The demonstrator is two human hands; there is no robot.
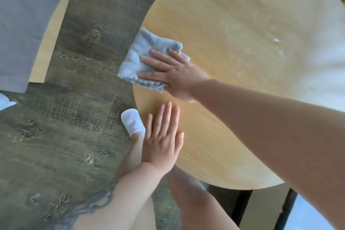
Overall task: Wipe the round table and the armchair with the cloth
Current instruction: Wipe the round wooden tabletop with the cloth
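The right hand (173, 74) presses its spread, flat grip on the grey cloth (149, 58) at the round worktop's (242, 24) left edge, so the unwiped wood lies to the cloth's right; the left hand (162, 142) rests flat nearby.

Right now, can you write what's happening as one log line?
step: wiping round table | right hand: presses grey cloth at table edge | left hand: flat on table
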